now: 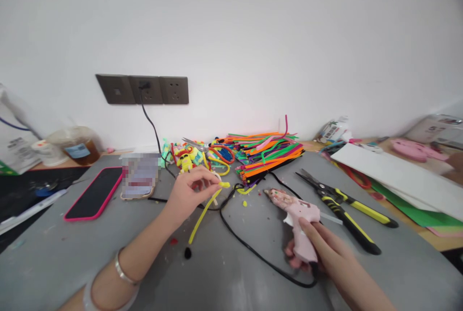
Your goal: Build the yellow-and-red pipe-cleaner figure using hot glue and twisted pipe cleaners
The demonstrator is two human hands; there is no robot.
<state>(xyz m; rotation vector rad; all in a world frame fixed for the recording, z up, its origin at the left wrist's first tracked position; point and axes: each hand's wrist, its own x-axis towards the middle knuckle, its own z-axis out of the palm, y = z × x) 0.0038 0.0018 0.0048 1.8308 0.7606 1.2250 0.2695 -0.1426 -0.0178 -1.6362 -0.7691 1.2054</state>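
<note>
The left hand (197, 186) pinches a small yellow piece (224, 184) between thumb and forefinger, above the middle of the gray mat (231, 272). A yellow fuzzy strip (201, 222) slants down below those fingertips; whether it joins the pinched piece, I cannot tell. Near its lower end sits a black pompom (187, 253). The right hand (327, 248) is wrapped around the handle of a pink glue gun (298, 224), its nozzle pointing up and to the left, apart from the yellow piece. A translucent glue stick (332, 218) juts from the gun's rear, and a black cord (249, 248) loops over the mat between the hands. To the right of the gun lie black-and-yellow pliers (342, 200) with handles spread. Behind the hands, colorful pipe cleaners (271, 154) are heaped near the wall, with a yellow figure (185, 160) to their left. On the left side are 2 phones, 1 in a pink case (94, 194) and 1 with a pixelated screen (140, 176). Above them, 3 dark panels (142, 90) are set in the wall.
</note>
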